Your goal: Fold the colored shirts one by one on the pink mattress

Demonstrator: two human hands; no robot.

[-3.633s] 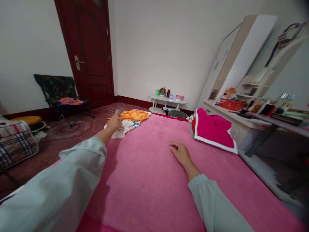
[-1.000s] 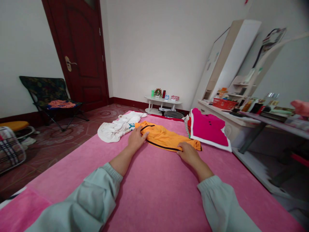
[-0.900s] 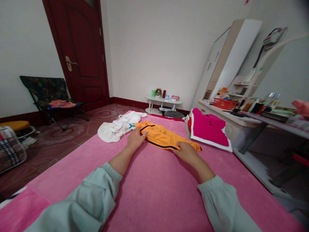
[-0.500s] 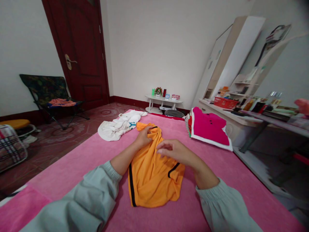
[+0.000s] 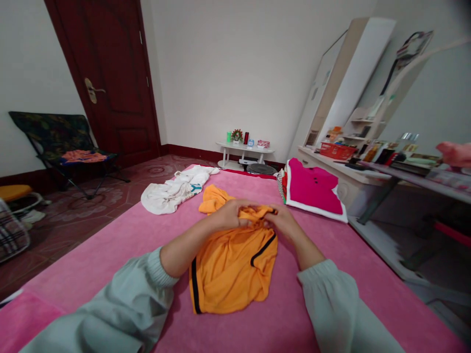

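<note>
A crumpled orange garment with black stripes (image 5: 231, 274) lies on the pink bed cover (image 5: 121, 250) in front of me. My left hand (image 5: 235, 215) grips a gathered fold near its far end. Opposite it, my right hand (image 5: 281, 221) is closed on the same bunched fabric, by a black-edged part. Between the two hands the cloth is lifted and wrinkled. The lower part of the garment spreads flat toward me, with one black stripe along its left edge and a shorter one at the right.
A rumpled white garment (image 5: 172, 191) lies at the bed's far left. At the far right sits a stack of folded clothes topped by a magenta piece (image 5: 312, 186). Beyond are a low white table (image 5: 245, 148), a camouflage chair (image 5: 66, 142) and a cluttered dresser (image 5: 353, 174).
My right hand has moved forward and taken hold of the orange fabric. My left hand has shifted right, drawing the gathered cloth along. The view has turned slightly right.
</note>
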